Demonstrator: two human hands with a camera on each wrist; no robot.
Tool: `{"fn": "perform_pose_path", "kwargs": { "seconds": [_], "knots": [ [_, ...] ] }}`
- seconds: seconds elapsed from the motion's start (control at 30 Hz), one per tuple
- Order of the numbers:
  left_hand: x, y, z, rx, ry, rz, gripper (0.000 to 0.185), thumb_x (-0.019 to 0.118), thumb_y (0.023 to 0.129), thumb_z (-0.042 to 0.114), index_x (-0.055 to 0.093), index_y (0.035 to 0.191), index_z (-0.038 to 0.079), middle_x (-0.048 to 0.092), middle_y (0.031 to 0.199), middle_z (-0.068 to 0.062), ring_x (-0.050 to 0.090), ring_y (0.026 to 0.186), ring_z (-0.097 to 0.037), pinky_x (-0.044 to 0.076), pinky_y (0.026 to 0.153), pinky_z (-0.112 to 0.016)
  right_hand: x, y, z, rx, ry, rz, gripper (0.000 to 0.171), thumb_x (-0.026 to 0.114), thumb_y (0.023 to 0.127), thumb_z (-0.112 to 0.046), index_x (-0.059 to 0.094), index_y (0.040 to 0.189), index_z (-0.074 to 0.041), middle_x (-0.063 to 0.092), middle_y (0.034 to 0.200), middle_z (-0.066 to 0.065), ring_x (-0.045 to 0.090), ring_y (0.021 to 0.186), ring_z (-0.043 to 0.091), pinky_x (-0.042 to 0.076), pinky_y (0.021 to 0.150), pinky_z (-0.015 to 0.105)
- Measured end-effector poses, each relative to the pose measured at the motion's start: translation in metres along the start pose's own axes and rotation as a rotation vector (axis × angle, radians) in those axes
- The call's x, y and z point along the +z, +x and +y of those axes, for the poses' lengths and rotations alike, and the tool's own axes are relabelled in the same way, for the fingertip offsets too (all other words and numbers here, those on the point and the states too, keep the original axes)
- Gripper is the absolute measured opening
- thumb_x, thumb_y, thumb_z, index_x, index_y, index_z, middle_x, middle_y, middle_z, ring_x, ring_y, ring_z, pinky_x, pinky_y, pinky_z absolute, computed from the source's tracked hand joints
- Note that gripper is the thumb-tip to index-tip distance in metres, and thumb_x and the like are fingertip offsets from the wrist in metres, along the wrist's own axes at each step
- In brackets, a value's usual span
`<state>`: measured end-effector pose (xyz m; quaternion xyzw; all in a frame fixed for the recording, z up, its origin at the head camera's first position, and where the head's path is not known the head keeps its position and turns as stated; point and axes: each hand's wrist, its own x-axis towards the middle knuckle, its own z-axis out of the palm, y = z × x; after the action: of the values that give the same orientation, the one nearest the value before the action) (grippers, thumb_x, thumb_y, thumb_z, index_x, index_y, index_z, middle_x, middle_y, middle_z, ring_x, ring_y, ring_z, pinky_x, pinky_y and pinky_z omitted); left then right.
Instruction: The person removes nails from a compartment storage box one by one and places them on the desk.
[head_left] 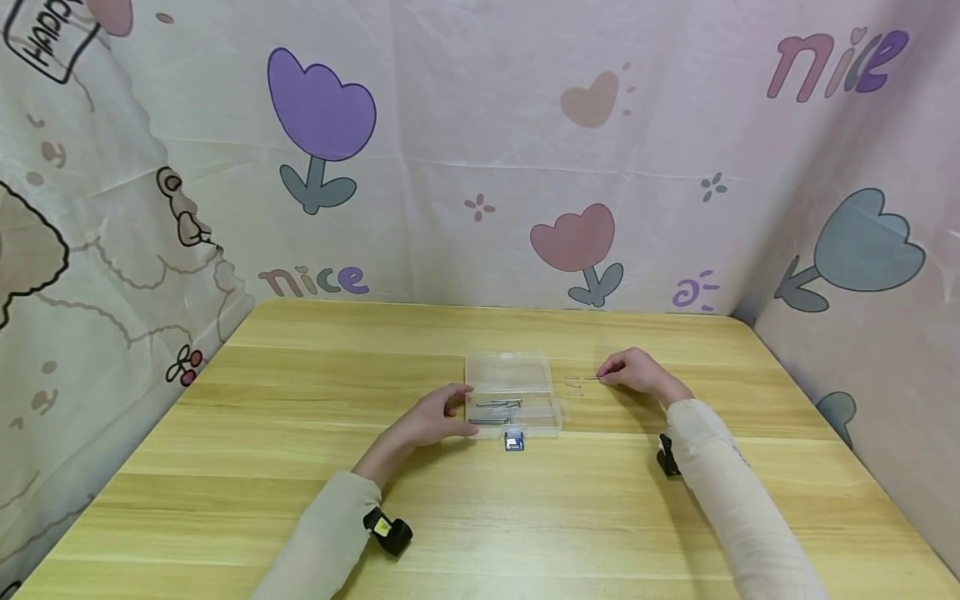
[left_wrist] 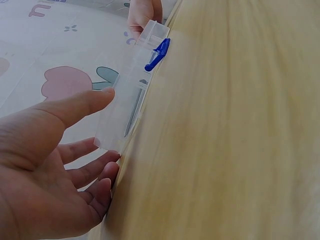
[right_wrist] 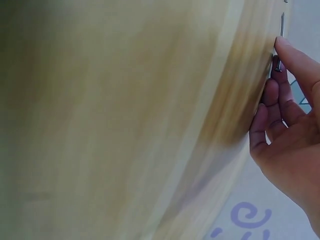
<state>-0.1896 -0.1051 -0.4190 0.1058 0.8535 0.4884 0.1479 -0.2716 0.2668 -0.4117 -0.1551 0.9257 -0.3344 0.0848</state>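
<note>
Clear plastic, one small box point(head_left: 512, 392), sits near the middle of the wooden bench point(head_left: 300, 467) in the head view, with several long nails inside and one blue latch point(head_left: 513, 441) on its near edge. Just right of the box lie about three loose nails point(head_left: 574, 384). The left hand point(head_left: 435, 419) rests against the box's left side, fingers relaxed and spread. The right hand point(head_left: 633, 371) pinches one nail at its fingertips, knuckles up. Both forearms angle inward; bare bench lies all round, bounded by patterned cloth point(head_left: 480, 150) on three sides.

From the left wrist, the thumb point(left_wrist: 75, 107) and straight fingers bracket the box's end.

From the right wrist, the curled fingers point(right_wrist: 272, 107) touch the bench, and a nail point(right_wrist: 276, 64) shows at the fingertips.
</note>
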Motion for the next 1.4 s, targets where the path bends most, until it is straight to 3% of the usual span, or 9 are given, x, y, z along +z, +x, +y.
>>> {"fn": "perform_pose_path", "kwargs": {
  "seconds": [0.73, 1.4],
  "knots": [
    [-0.0014, 0.0000, 0.0009, -0.004, 0.003, -0.011, 0.069, 0.081, 0.078, 0.017, 0.049, 0.139, 0.006, 0.052, 0.135, -0.013, 0.048, 0.106, -0.026, 0.041, 0.089, -0.043, -0.0019, 0.0009, 0.0035, 0.003, 0.037, -0.011, 0.009, 0.071, 0.086, -0.003, 0.072, 0.092, 0.004, 0.069, 0.094, 0.012, 0.055, 0.085, 0.017, 0.043, 0.079, 0.034],
    [-0.0013, 0.0004, 0.0006, 0.003, 0.008, -0.005, 0.069, 0.081, 0.078, 0.017, 0.050, 0.138, 0.005, 0.054, 0.133, -0.013, 0.048, 0.102, -0.025, 0.042, 0.085, -0.041, -0.0023, -0.0004, 0.0010, 0.038, 0.054, -0.012, 0.017, 0.072, 0.085, -0.004, 0.069, 0.098, 0.007, 0.068, 0.093, 0.012, 0.057, 0.085, 0.018, 0.045, 0.079, 0.032]
  ]
}}
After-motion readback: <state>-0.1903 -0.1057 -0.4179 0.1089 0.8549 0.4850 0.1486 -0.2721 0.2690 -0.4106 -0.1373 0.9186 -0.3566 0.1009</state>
